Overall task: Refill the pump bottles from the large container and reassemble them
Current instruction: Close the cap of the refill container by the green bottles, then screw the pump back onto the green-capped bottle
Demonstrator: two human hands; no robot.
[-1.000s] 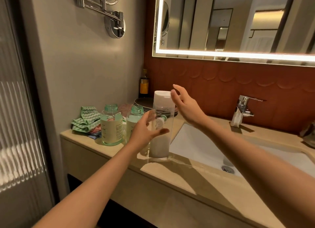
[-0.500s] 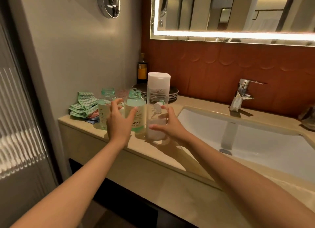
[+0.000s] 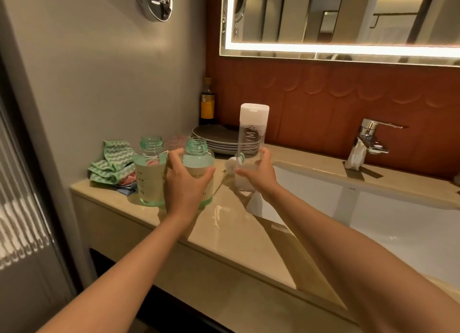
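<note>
My left hand (image 3: 185,183) wraps round the nearer green pump bottle (image 3: 199,158), open-necked, near the front-left corner of the countertop (image 3: 224,228). The second pump bottle (image 3: 149,173) stands just beside it on the left, with my fingers between the two. My right hand (image 3: 258,176) grips the lower part of the tall clear container (image 3: 252,131), upright and white-capped, at the left rim of the sink (image 3: 373,208); my hand hides its base. Folded cloths (image 3: 112,163) crowd the left edge behind the bottles. Stacked plates (image 3: 216,136) and a dark bottle (image 3: 207,103) fill the back-left corner. The faucet (image 3: 366,143) stands well apart.

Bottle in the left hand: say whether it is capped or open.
Open: the bottle has a bare threaded neck, no pump; left hand grips it.
</note>
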